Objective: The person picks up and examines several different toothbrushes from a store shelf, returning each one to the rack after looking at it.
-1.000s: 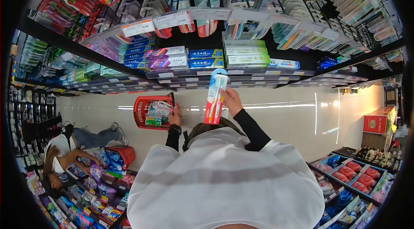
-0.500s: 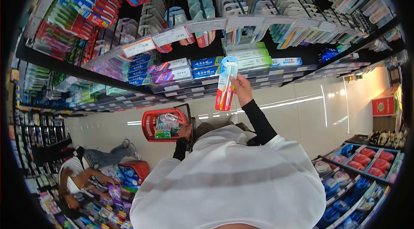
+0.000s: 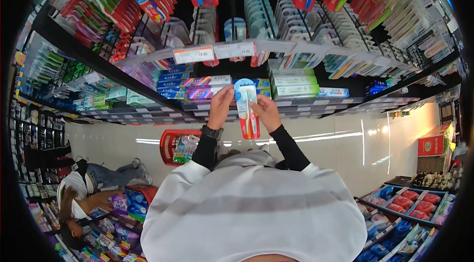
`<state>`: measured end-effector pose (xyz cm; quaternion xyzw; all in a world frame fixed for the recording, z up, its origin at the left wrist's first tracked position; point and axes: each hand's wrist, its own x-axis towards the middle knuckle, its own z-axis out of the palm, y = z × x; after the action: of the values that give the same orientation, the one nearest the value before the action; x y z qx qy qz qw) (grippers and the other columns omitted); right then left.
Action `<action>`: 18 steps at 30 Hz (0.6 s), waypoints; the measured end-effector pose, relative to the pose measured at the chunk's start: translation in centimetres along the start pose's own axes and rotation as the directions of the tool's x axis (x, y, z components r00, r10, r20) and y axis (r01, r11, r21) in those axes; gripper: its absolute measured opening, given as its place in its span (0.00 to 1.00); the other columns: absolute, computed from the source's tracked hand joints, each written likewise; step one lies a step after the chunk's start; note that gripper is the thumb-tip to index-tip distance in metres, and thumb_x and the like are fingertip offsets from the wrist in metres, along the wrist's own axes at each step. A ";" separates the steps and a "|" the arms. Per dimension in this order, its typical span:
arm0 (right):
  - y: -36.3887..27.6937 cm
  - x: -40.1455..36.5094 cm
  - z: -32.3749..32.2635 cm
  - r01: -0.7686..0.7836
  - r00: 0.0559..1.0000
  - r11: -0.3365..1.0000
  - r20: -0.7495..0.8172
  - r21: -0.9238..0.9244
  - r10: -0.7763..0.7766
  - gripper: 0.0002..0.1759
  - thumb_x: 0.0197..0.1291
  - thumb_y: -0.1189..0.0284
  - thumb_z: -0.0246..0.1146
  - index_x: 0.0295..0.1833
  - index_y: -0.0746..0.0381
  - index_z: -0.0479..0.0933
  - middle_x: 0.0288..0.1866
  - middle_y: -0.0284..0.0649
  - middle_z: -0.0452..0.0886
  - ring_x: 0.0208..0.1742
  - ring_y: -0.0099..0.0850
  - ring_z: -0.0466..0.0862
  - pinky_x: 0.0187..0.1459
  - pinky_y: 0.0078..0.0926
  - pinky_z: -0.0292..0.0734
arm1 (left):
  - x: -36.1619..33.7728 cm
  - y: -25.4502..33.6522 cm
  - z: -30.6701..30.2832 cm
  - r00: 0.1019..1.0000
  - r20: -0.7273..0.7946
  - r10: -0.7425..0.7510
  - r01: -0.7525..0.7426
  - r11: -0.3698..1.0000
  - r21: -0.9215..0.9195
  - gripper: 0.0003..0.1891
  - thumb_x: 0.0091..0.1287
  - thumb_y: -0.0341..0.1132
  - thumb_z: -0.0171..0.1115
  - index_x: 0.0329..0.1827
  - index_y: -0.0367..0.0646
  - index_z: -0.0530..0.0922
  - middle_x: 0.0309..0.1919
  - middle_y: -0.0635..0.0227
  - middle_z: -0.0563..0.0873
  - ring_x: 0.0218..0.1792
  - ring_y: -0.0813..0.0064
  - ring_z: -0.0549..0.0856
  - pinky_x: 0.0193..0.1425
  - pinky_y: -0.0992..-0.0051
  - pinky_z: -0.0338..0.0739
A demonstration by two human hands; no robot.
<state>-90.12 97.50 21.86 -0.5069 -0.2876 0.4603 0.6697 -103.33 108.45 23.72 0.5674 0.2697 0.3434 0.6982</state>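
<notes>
A toothbrush pack (image 3: pixel 247 109), with a blue top and a red lower end, is upright in front of my chest. My right hand (image 3: pixel 267 113) pinches its right edge between thumb and fingers. My left hand (image 3: pixel 220 107), wearing a dark wristband, is at the pack's upper left edge with its fingers curled against it. A red shopping basket (image 3: pixel 168 147) with several packaged goods in it is beside my left forearm. Its handle is hidden, so what bears it cannot be made out.
A shelf rail with price tags (image 3: pixel 193 55) crosses ahead, with hanging toothbrush packs (image 3: pixel 259 13) above. Toothpaste boxes (image 3: pixel 295 84) are stacked below it. At lower left, a person (image 3: pixel 81 188) crouches by another red basket (image 3: pixel 142 195). Goods bins (image 3: pixel 414 203) stand at lower right.
My left hand has risen from beside the basket to the pack's left edge. My right hand has brought the pack slightly lower and to the left. The view has shifted along the shelf.
</notes>
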 end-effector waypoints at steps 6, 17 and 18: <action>-0.5 1.4 1.1 0.002 0.999 1.000 0.041 -0.026 -0.001 0.08 0.58 0.80 0.60 0.43 0.67 0.72 0.38 0.34 0.79 0.40 0.18 0.79 0.42 0.16 0.73 | 1.8 1.9 0.1 0.997 -0.005 0.072 -0.072 0.994 0.078 0.11 0.67 0.33 0.56 0.46 0.34 0.77 0.35 0.73 0.82 0.36 0.87 0.77 0.39 0.84 0.72; -4.6 4.8 2.9 0.121 0.990 0.993 0.066 0.015 -0.122 0.11 0.61 0.76 0.59 0.48 0.66 0.72 0.41 0.34 0.79 0.42 0.19 0.78 0.45 0.16 0.72 | 4.5 5.7 -0.7 0.997 -0.038 0.073 -0.072 0.996 0.046 0.13 0.68 0.36 0.54 0.47 0.37 0.78 0.32 0.76 0.82 0.30 0.91 0.77 0.29 0.87 0.69; -4.9 5.3 2.9 0.105 0.993 0.994 0.046 0.040 -0.107 0.12 0.61 0.75 0.58 0.50 0.67 0.73 0.41 0.34 0.79 0.42 0.18 0.77 0.45 0.16 0.72 | 4.8 5.7 -0.8 0.995 -0.049 0.086 -0.083 0.995 0.051 0.13 0.68 0.36 0.54 0.47 0.36 0.78 0.32 0.75 0.82 0.30 0.91 0.77 0.28 0.87 0.69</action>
<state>-88.85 103.17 26.99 -0.4672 -0.3214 0.4413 0.6955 -101.91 113.40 29.20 0.5864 0.2715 0.3802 0.6617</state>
